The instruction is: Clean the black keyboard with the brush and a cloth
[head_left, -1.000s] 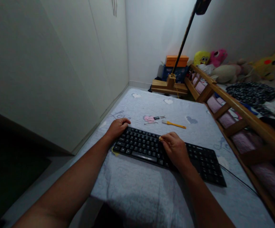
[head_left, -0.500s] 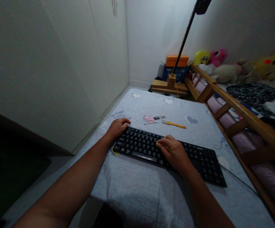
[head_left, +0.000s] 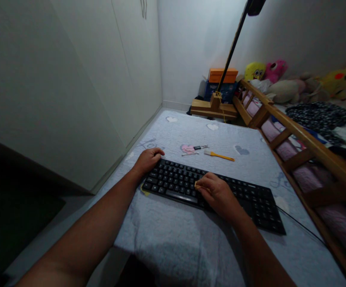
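Note:
A black keyboard (head_left: 173,183) lies slanted across the quilted cover, its cable running off to the right. My left hand (head_left: 149,160) is closed on its far left corner, with the fingers curled by the edge. Pinched in the fingers of my right hand (head_left: 216,191) is a small tan piece of cloth (head_left: 197,185), pressed against the keys right of the letter block's middle. Most of the cloth is hidden by the hand. Beyond the keyboard lie a yellow-handled brush (head_left: 220,156), a small dark-and-metal tool (head_left: 201,147) and several cotton swabs (head_left: 190,154).
A pale heart-patterned cover (head_left: 173,227) lies under everything. White cabinet doors (head_left: 101,79) rise on the left. A wooden bed rail (head_left: 304,135) runs along the right, with plush toys behind it. At the far end stands a wooden stand (head_left: 213,107) with a dark pole.
My right hand has shifted slightly left and toward me over the keys, with the cloth in its fingers. My left hand has stayed at the keyboard's corner.

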{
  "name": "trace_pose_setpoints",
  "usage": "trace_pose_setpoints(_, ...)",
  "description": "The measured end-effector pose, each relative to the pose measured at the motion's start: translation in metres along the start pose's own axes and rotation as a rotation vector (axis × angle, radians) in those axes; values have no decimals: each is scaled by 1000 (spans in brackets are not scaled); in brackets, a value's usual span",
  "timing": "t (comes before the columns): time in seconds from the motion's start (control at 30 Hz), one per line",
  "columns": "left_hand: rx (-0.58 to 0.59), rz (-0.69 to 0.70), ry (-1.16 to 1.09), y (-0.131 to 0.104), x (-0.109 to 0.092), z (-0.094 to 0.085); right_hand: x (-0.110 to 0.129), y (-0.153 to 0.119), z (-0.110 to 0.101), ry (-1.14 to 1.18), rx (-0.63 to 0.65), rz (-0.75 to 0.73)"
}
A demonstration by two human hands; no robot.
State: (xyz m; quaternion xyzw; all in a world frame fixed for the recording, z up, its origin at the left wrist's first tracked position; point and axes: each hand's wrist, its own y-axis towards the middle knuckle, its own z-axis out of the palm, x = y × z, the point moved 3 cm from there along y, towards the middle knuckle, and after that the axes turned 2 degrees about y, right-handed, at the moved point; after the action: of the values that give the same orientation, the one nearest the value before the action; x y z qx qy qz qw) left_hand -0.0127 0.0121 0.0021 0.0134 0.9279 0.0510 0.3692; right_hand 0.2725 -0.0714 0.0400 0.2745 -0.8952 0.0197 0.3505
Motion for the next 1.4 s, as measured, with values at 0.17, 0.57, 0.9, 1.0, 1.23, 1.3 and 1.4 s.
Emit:
trace_pose_setpoints(0.17, -6, 5, -8, 0, 0, -1, 1, -1, 0, 6, 13, -16)
trace_pose_setpoints(0.57, -1, 12, -10, 0, 0, -1, 1, -1, -2, 30, 29, 1)
trace_pose_setpoints(0.9, 3, 8, 3, 0, -1, -2, 1, -4, -9, 49, 110, 39)
trace_pose_setpoints(1.0, 3, -3, 3, 0, -1, -1, 1, -5, -12, 61, 133, 62)
trace_pose_setpoints(1.23, 1, -4, -3, 1, 1, -1, 1, -9, -18, 48, 169, 62)
trace_pose_setpoints(1.3, 2, -9, 0, 0, 0, -1, 1, -10, -20, 48, 177, 67)
trace_pose_setpoints(1.4, -1, -3, 1, 0, 0, -1, 1, -11, -22, 57, 185, 68)
